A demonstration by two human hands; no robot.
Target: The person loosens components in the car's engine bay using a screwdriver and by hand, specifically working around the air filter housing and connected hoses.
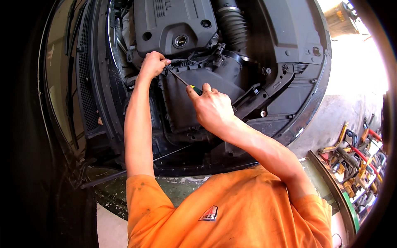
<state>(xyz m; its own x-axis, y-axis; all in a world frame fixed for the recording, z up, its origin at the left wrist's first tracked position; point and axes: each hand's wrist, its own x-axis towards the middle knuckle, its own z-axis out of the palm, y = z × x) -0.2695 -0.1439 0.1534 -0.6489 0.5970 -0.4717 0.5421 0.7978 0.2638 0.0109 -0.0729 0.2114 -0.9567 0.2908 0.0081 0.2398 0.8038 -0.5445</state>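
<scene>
In my right hand point(213, 106) is a screwdriver point(179, 77) with a yellow and dark green handle. Its metal shaft slants up and left to the rear edge of a black air filter box point(188, 103). My left hand point(154, 65) is closed by the screwdriver's tip, at the gap between the box and the engine cover point(173, 25). What its fingers hold, if anything, is hidden. A ribbed intake hose point(233, 29) meets the box at a clamped joint on the right.
A black support rod point(105, 178) crosses at the lower left. The windshield and wiper cowl point(89, 74) lie left, the front panel point(300, 39) right. Many tools fill a rack point(359, 161) on the floor at the right.
</scene>
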